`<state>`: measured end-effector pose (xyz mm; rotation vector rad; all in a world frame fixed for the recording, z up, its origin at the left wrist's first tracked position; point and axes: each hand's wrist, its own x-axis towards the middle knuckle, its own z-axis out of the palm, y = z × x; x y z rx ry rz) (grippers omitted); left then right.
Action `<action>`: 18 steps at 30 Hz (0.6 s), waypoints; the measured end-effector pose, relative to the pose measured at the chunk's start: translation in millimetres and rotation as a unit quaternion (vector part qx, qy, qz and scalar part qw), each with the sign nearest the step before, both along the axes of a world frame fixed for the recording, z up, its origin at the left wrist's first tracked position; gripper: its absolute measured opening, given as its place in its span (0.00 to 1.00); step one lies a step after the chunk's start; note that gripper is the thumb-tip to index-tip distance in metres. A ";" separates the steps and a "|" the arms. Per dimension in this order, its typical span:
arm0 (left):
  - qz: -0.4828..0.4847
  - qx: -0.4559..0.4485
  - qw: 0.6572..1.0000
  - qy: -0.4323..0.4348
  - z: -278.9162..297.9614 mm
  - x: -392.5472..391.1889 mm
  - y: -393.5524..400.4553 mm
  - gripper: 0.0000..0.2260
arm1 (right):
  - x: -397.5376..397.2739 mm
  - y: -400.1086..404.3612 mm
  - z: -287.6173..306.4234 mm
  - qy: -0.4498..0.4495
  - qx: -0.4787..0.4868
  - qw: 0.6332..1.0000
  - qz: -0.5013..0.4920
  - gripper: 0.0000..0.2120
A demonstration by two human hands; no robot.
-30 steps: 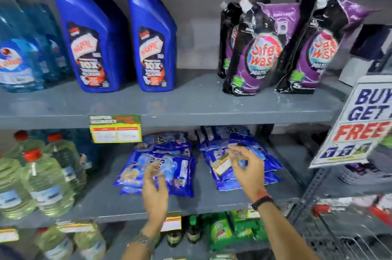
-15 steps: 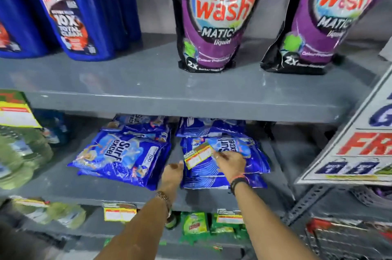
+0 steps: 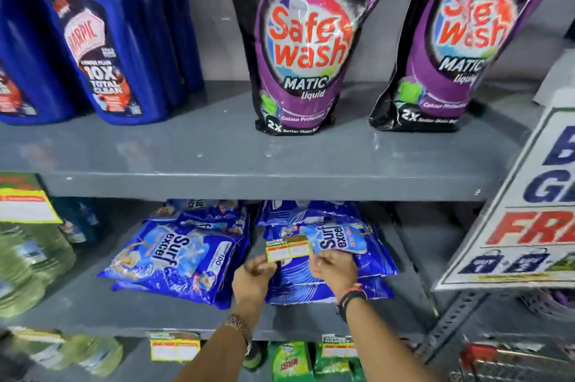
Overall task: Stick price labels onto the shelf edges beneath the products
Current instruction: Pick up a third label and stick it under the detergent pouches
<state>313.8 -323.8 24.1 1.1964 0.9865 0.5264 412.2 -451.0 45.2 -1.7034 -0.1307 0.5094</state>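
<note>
A small yellow, red and green price label (image 3: 287, 248) is held level between both hands, in front of the blue Surf excel packets (image 3: 329, 244). My left hand (image 3: 252, 279) pinches its lower left corner. My right hand (image 3: 334, 269) pinches its right end. Both hands hover over the middle grey shelf (image 3: 93, 313). The upper shelf edge (image 3: 264, 187) runs bare above them, beneath two purple Safe wash pouches (image 3: 306, 48). Two labels (image 3: 174, 347) are stuck on the middle shelf's front edge, below the hands.
Blue Harpic bottles (image 3: 102, 48) stand upper left. A larger label (image 3: 25, 204) hangs on the upper edge at far left, over greenish bottles (image 3: 28, 260). A white promo sign (image 3: 525, 207) juts in at right. Green packets (image 3: 291, 361) sit on the lowest shelf.
The view has closed in on the shelves. My left hand came off the shelf and took the label's left corner, so both hands hold it; the label turned from tilted to level.
</note>
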 end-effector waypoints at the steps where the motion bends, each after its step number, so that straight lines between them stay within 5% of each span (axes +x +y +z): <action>1: -0.015 -0.007 1.000 0.001 7.5 -4.9 -1.1 0.09 | -6.8 -4.6 2.8 0.012 0.015 1.000 0.001 0.14; 6: -0.053 -0.102 0.993 0.013 25.1 -12.7 -5.7 0.03 | -23.0 -18.5 13.9 0.058 0.017 0.998 -0.019 0.09; 10: -0.064 -0.094 0.992 0.064 20.5 -4.9 -0.3 0.12 | -22.8 -15.6 11.7 0.084 0.037 0.995 -0.036 0.10; 18: -0.078 -0.091 0.991 0.061 -0.6 6.3 16.6 0.13 | -4.1 11.8 -7.7 0.120 0.065 0.989 -0.062 0.13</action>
